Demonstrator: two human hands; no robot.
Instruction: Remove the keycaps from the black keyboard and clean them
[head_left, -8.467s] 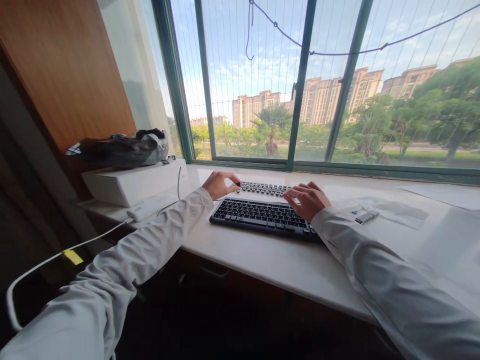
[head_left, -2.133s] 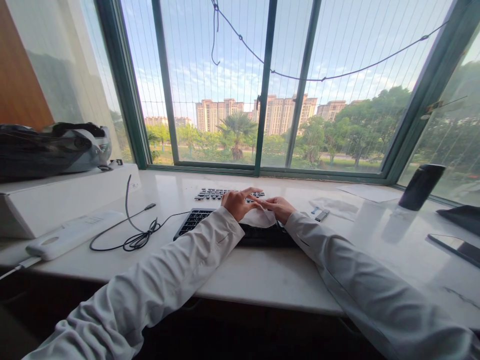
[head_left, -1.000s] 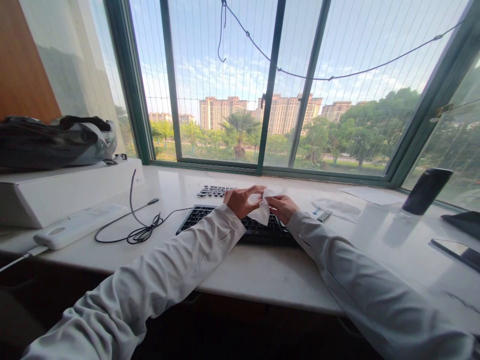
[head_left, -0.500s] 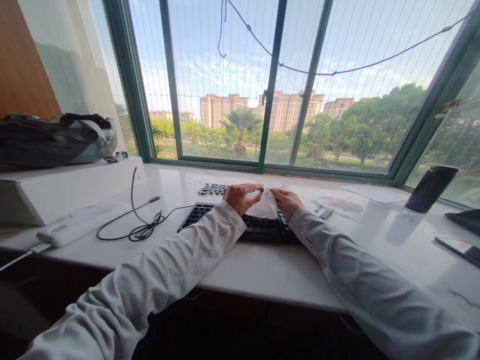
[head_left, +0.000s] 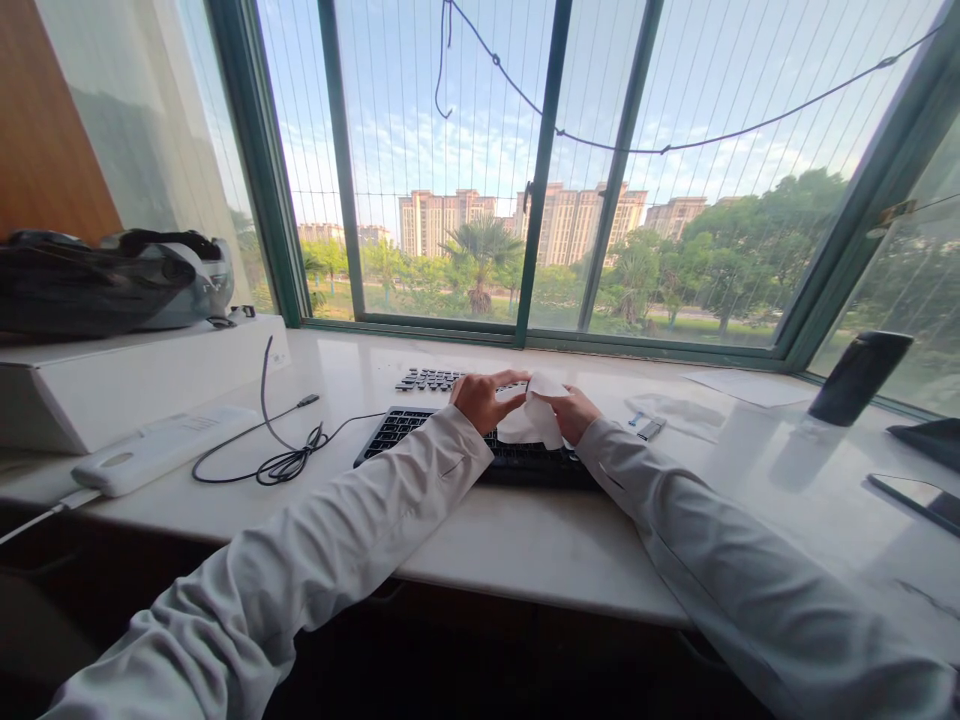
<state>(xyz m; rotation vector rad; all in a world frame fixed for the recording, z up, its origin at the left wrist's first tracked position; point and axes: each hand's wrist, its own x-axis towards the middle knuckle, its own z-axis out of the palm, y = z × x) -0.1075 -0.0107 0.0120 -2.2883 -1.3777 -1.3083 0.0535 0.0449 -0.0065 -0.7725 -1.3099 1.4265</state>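
Observation:
My left hand (head_left: 480, 400) pinches a small dark keycap, now mostly covered by a white wipe (head_left: 531, 420). My right hand (head_left: 574, 412) grips the wipe, its fingers closed on the cloth, and folds part of it up against the keycap. The loose part of the wipe hangs over a black keyboard (head_left: 390, 432), which lies beneath both hands. Behind the keyboard, several loose black keycaps (head_left: 424, 380) are laid out in rows, partly hidden by my left hand.
Left of the keyboard lies a coiled black cable (head_left: 292, 460), with a white power strip (head_left: 161, 450) and a white box (head_left: 150, 380) beyond. On the right are a clear plastic packet (head_left: 686, 412), a black cylinder (head_left: 860, 378) and a phone (head_left: 919, 498). A window closes off the back.
The wipe has been drawn up and over the keycap at my left fingertips, covering it. My right hand has shifted slightly left, closer to my left hand.

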